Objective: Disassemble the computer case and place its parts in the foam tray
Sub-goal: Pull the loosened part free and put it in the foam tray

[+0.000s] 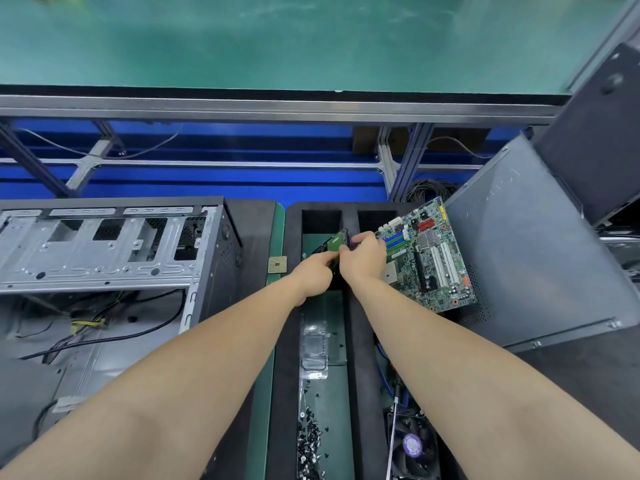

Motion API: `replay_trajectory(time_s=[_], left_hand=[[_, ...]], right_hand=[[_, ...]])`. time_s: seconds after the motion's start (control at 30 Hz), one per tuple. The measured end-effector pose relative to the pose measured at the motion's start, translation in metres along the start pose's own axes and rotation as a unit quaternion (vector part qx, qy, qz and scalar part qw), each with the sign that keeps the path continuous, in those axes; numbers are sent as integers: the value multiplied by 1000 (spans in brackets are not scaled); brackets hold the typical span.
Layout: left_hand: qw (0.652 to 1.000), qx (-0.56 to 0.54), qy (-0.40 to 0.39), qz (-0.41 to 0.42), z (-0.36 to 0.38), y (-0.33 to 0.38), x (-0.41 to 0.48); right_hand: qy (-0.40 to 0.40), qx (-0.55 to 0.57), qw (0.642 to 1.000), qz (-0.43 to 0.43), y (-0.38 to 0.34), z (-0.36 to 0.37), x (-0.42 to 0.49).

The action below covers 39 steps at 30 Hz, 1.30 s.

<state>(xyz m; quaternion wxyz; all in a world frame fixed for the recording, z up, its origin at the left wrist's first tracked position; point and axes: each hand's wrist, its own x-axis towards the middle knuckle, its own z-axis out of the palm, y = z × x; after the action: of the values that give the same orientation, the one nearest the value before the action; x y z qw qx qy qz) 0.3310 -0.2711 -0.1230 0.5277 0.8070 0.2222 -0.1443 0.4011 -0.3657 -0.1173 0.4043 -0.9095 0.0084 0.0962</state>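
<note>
Item: green-topped part (336, 242), tilted above the foam tray (360, 323), long left slot. We pinch it with left hand (313, 273) and right hand (363, 259). Our fingers hide most of it, so we cannot tell its kind.

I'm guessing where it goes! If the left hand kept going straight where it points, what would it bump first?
The left hand already grips the hard drive; past that, probably the black wall of the foam tray.

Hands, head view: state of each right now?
Left hand: grips the hard drive, over the foam tray.
Right hand: grips the same hard drive from its other side.
</note>
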Motion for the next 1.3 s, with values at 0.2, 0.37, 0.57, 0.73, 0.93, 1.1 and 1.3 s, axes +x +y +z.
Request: replay_trajectory(time_s=[0.2,0.37,0.57,0.73,0.93,1.1,1.3], left_hand=[[983,25,170,65,-31,36,-37],[956,50,263,121,-87,55,-87],[932,32,313,180,-160,36,-162],[941,12,305,149,-211,-12,-222],[958,-21,264,109,-239,-65,-278],[971,-33,208,117,-213,-69,-290],[976,-124,151,99,-140,-47,-280]], right_hand=[[25,75,995,-63,-43,-4,-26],[21,174,978,-110,-105,-5,-67],[-7,188,966,-176,-170,10,-138],[-72,143,965,-206,-204,41,-207],[-110,72,967,-218,-215,71,-274],[-60,62,981,-175,-194,60,-299],[48,62,990,-120,-143,19,-302]])
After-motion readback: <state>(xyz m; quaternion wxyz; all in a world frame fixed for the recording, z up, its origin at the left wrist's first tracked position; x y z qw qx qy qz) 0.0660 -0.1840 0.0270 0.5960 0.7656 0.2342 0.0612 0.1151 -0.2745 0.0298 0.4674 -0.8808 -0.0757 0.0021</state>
